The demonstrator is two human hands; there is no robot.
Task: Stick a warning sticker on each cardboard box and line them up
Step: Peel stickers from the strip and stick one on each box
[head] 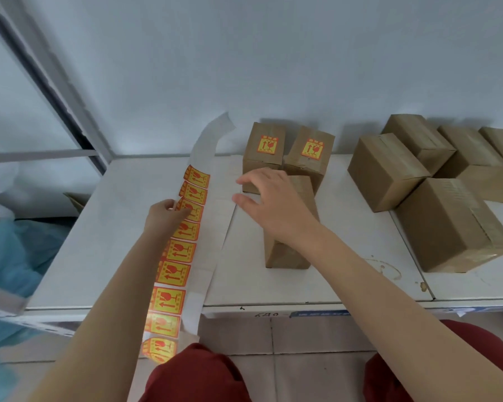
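A long white backing strip (208, 245) with several yellow-and-red warning stickers (176, 272) runs from the wall over the table's front edge. My left hand (164, 214) pinches the edge of one sticker on the strip. My right hand (269, 206) hovers with spread fingers over a plain cardboard box (288, 255) standing in the middle of the table; whether it touches the box is unclear. Behind it, against the wall, two boxes stand side by side, one (263, 146) and the other (309, 153), each with a sticker on top.
Several plain cardboard boxes sit in a group at the right, the nearest (447, 224) large, another (385, 169) behind it. The white table (99, 242) ends at a front edge near my red-clad knees. Blue plastic (15, 256) lies left of the table.
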